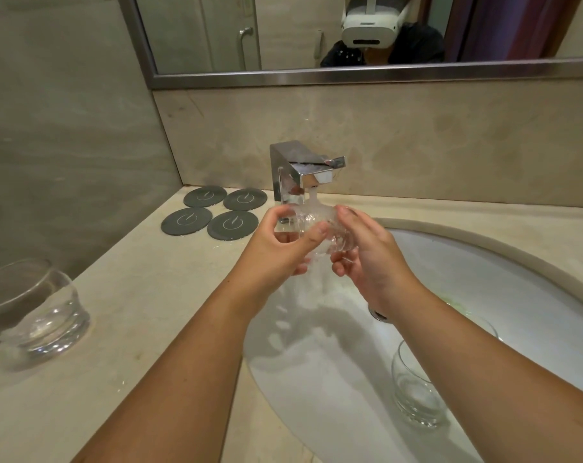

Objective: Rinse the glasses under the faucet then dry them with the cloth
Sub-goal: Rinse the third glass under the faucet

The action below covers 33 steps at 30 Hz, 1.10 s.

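A clear glass (320, 228) lies on its side under the chrome faucet (303, 173), with water running onto it and down into the sink (483, 259). My left hand (280, 245) grips its left end, thumb over the front. My right hand (363, 248) holds its right end with curled fingers. A second glass (417, 392) sits inside the basin under my right forearm. A third glass (39, 312) stands upright on the counter at the left. No cloth is in view.
Several dark round coasters (213, 212) lie on the beige counter (143, 295) left of the faucet. A drain (378, 314) shows in the basin. A mirror (350, 38) hangs above the backsplash; a stone wall closes the left side.
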Motion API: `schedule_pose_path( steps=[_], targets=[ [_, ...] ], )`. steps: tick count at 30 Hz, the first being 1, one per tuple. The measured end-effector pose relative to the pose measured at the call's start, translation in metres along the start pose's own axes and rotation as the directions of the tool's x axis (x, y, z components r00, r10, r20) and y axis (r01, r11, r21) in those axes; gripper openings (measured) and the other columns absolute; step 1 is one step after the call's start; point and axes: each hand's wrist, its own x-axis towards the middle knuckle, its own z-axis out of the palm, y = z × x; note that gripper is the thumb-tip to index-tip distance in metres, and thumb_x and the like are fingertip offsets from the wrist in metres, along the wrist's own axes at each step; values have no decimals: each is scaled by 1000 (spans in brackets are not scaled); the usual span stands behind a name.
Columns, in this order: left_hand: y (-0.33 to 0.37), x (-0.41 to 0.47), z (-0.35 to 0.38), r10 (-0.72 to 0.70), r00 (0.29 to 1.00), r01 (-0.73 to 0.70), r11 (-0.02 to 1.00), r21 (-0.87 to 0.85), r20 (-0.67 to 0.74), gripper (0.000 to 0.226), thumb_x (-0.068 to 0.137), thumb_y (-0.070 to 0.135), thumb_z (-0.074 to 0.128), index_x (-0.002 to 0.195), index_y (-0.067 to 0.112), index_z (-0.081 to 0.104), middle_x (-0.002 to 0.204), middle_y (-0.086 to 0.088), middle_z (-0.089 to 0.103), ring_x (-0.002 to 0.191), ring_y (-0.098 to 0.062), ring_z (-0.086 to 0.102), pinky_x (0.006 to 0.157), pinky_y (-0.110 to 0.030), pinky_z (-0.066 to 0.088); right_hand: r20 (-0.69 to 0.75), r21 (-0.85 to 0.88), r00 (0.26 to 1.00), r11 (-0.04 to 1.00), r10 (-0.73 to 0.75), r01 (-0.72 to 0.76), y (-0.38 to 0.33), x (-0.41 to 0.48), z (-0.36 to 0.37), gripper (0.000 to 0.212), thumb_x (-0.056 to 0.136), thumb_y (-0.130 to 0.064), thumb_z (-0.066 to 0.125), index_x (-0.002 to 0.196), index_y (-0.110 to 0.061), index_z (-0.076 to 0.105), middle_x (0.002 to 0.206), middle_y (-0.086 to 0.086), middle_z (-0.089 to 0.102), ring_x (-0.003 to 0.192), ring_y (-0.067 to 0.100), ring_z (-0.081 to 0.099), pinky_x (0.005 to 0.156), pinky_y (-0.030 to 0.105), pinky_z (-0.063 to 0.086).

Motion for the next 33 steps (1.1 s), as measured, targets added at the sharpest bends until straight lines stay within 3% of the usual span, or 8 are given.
schedule_pose_path(
  steps=[5, 9, 12, 18, 22, 27, 30, 33],
  targets=[
    [0, -4, 0, 91, 995, -95, 990, 102, 44, 72, 84, 31, 93, 142, 45, 52, 131, 7, 66, 114, -8, 74, 93, -24, 58, -38, -32, 999, 999, 23, -24, -1, -2, 1, 38, 99, -47, 70, 114, -14, 76, 81, 4, 67, 55, 17, 49, 45, 28, 38],
    [1, -1, 2, 89, 996, -88, 996, 33, -17, 63, 75, 48, 93, 130, 42, 63, 126, 2, 75, 116, -10, 73, 91, -35, 62, -33, -30, 999, 999, 38, -39, -1, -2, 2, 45, 99, -58, 63, 113, -16, 76, 81, 3, 65, 56, 16, 50, 47, 29, 38],
    [3, -1, 4, 39, 998, -41, 999, -35, -43, 63, 69, 58, 91, 124, 41, 64, 120, -1, 79, 114, -12, 75, 80, -31, 61, 26, 3, 1000, 1000, 8, -8, -2, 0, 1, 29, 103, -45, 64, 112, -21, 76, 80, 2, 65, 63, 18, 53, 48, 29, 39],
    [1, -2, 4, 26, 1000, -26, 999, -44, -16, 75, 73, 58, 93, 136, 41, 57, 125, 0, 75, 118, -13, 73, 85, -29, 61, -1, -12, 998, 998, -57, 57, -1, -2, 0, 28, 102, -35, 69, 120, -14, 74, 80, 2, 67, 57, 18, 52, 47, 28, 40],
    [2, -5, 2, 71, 997, -72, 997, 37, 41, 85, 81, 34, 94, 149, 48, 45, 134, 8, 65, 121, -10, 71, 98, -27, 56, -46, -28, 998, 999, -37, 36, 0, -2, 0, 36, 99, -45, 71, 114, -12, 76, 78, 4, 66, 54, 17, 50, 45, 27, 39],
    [2, -3, 1, 93, 996, -92, 994, 60, -17, 66, 78, 41, 96, 134, 45, 61, 131, 3, 70, 112, -13, 76, 94, -32, 59, -46, -48, 999, 999, 9, -11, 1, 1, 1, 47, 98, -58, 65, 114, -16, 76, 85, 6, 66, 55, 16, 50, 46, 27, 37],
    [2, -2, 2, 46, 998, -48, 998, -29, -48, 50, 82, 42, 93, 123, 41, 64, 120, -3, 78, 112, -16, 76, 85, -34, 63, 7, -3, 1000, 1000, 13, -13, 1, 3, -1, 39, 101, -48, 65, 122, -16, 73, 91, 7, 64, 64, 19, 55, 48, 29, 39],
    [2, -2, 3, 14, 999, -16, 997, -81, -33, 62, 73, 51, 89, 126, 34, 62, 114, -3, 80, 113, -18, 76, 83, -31, 62, 4, 31, 1000, 999, -15, 15, 1, 3, -1, 29, 101, -31, 69, 129, -22, 70, 95, 7, 67, 61, 20, 56, 49, 30, 41]
  ],
)
